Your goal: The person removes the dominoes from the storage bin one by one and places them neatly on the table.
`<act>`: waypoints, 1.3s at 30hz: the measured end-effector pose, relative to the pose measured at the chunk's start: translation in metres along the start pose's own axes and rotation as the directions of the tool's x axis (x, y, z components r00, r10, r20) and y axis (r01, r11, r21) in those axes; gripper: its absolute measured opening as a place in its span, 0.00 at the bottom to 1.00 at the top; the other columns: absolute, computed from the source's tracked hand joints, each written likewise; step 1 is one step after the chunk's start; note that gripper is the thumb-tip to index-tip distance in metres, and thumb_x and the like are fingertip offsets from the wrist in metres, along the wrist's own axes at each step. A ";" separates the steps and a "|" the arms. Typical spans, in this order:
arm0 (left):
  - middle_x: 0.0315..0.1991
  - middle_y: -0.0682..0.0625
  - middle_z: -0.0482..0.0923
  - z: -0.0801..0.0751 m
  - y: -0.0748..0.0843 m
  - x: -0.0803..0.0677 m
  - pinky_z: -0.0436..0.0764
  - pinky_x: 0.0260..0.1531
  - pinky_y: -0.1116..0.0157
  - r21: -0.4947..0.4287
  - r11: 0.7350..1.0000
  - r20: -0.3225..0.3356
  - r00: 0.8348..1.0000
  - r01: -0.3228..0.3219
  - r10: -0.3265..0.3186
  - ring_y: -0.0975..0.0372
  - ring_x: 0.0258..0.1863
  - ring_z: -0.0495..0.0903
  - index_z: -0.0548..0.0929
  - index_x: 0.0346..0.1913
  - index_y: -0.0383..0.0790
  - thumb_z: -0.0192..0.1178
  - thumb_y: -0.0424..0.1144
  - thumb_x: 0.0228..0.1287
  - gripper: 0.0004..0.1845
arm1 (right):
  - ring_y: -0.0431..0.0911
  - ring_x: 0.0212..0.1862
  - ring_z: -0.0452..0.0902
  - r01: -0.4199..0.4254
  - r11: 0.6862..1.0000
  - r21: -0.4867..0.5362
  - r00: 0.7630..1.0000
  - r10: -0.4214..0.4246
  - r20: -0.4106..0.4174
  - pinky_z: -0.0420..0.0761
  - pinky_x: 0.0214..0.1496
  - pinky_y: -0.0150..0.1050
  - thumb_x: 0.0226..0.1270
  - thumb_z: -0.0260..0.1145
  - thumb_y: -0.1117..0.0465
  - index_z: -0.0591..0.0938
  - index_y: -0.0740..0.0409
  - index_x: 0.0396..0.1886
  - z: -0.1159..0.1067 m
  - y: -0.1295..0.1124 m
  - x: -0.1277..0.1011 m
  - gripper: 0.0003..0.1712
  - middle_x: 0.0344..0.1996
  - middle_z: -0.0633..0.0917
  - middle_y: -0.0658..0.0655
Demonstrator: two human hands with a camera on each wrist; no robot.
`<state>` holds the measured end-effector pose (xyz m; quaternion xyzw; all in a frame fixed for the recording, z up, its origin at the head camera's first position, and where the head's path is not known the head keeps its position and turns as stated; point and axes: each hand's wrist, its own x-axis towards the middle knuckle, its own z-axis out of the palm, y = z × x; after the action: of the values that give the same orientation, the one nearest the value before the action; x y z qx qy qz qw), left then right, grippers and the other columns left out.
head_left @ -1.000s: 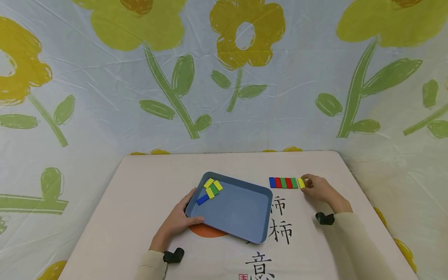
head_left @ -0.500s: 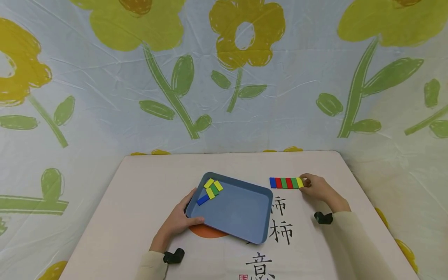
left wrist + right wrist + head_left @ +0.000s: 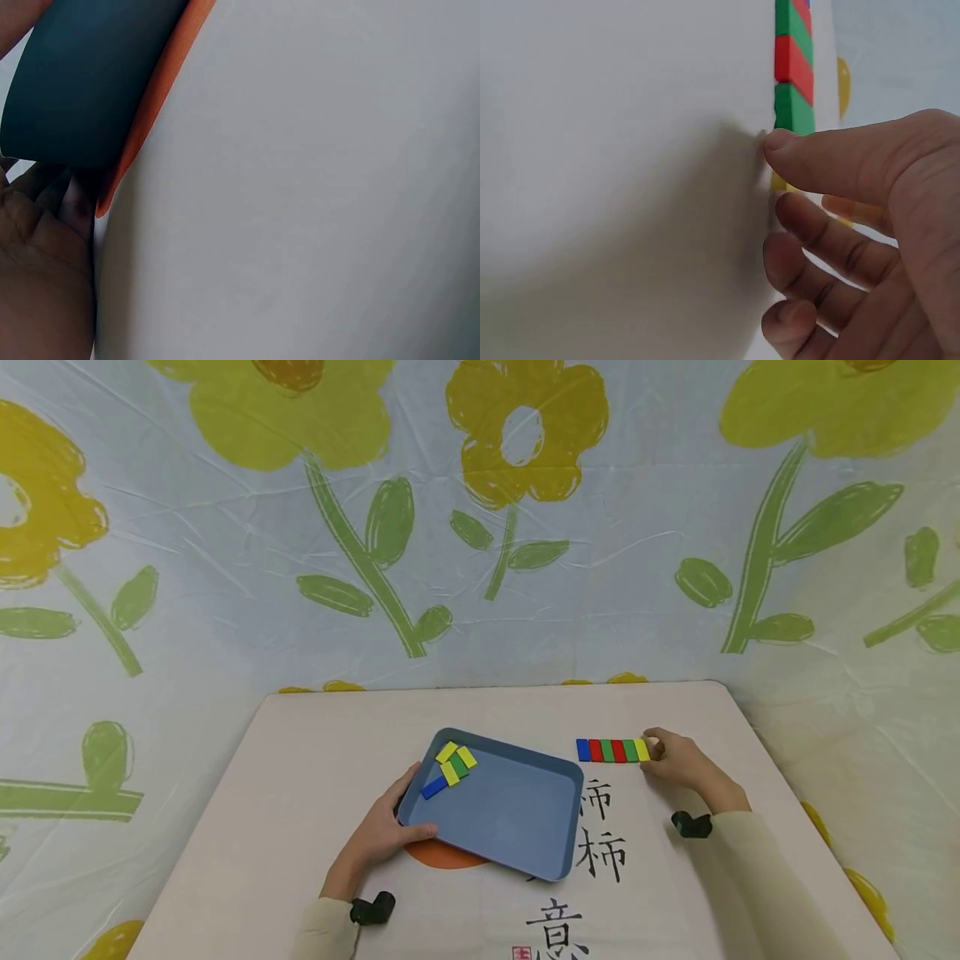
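Note:
My left hand (image 3: 375, 831) grips the left end of a blue-grey tray (image 3: 510, 814), thumb at the near rim. In the left wrist view the fingers reach beneath the tray's dark underside (image 3: 82, 82). Loose yellow, green and blue tiles lie at the tray's far left, among them a blue tile (image 3: 434, 788). Right of the tray, a row of flat tiles runs blue, red, green, red, green (image 3: 631, 751), yellow. My right hand (image 3: 686, 767) pinches the yellow tile (image 3: 642, 750) at the row's right end, against the green one. In the right wrist view the thumb mostly covers this yellow tile (image 3: 778, 183).
A pale cloth (image 3: 300, 752) with black brush characters (image 3: 602, 856) and an orange round print (image 3: 446, 857) covers the table. Behind the table's back edge hangs a flowered sheet (image 3: 600, 635). Each wrist wears a black device (image 3: 691, 825).
My right hand has slid the yellow tile left, closing the small gap between it and the green tile at the row's end. The left hand and tray have stayed put.

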<state>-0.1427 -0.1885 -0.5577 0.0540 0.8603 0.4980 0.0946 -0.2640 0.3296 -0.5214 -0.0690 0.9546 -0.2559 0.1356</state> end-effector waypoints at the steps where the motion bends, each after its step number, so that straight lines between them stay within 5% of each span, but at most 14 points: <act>1: 0.83 0.50 0.52 0.000 0.000 0.000 0.56 0.76 0.36 0.002 1.000 0.000 1.000 -0.003 0.003 0.47 0.83 0.51 0.54 0.83 0.62 0.79 0.51 0.53 0.58 | 0.56 0.42 0.80 -0.007 1.000 -0.002 1.000 0.007 -0.004 0.85 0.51 0.56 0.65 0.72 0.63 0.68 0.73 0.70 -0.001 -0.002 -0.001 0.38 0.46 0.83 0.72; 9: 0.83 0.50 0.53 -0.001 -0.001 0.000 0.56 0.76 0.36 -0.003 1.000 0.003 1.000 -0.004 0.004 0.46 0.82 0.52 0.54 0.83 0.61 0.79 0.52 0.52 0.58 | 0.59 0.46 0.78 0.000 1.000 -0.002 0.998 0.000 -0.070 0.84 0.52 0.57 0.63 0.76 0.56 0.68 0.70 0.71 0.000 -0.029 -0.004 0.43 0.51 0.81 0.73; 16: 0.83 0.50 0.52 -0.002 -0.002 0.001 0.55 0.76 0.37 -0.003 1.000 0.009 1.000 -0.011 0.011 0.47 0.83 0.51 0.54 0.83 0.61 0.79 0.52 0.53 0.58 | 0.61 0.48 0.79 0.119 0.993 0.015 0.985 -0.117 -0.124 0.83 0.50 0.56 0.66 0.74 0.57 0.69 0.71 0.71 0.007 -0.064 0.000 0.40 0.53 0.81 0.74; 28: 0.83 0.50 0.52 -0.001 -0.002 -0.001 0.56 0.76 0.36 0.004 1.000 0.003 1.000 -0.012 0.012 0.47 0.83 0.51 0.53 0.83 0.61 0.79 0.52 0.52 0.59 | 0.56 0.44 0.79 0.333 0.942 0.041 0.942 -0.330 -0.063 0.81 0.41 0.44 0.68 0.73 0.60 0.72 0.67 0.71 0.030 -0.144 0.005 0.35 0.54 0.81 0.68; 39: 0.83 0.50 0.52 -0.001 -0.003 0.001 0.56 0.76 0.37 -0.001 1.000 0.009 0.999 -0.031 0.031 0.47 0.83 0.51 0.54 0.83 0.61 0.79 0.53 0.53 0.58 | 0.52 0.48 0.80 0.464 0.878 0.118 0.880 -0.473 0.054 0.84 0.50 0.45 0.66 0.75 0.60 0.74 0.64 0.70 0.086 -0.204 0.009 0.35 0.57 0.83 0.63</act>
<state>-0.1435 -0.1909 -0.5599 0.0695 0.8586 0.4996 0.0910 -0.2343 0.1125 -0.4913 -0.3013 0.8890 -0.3262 0.1117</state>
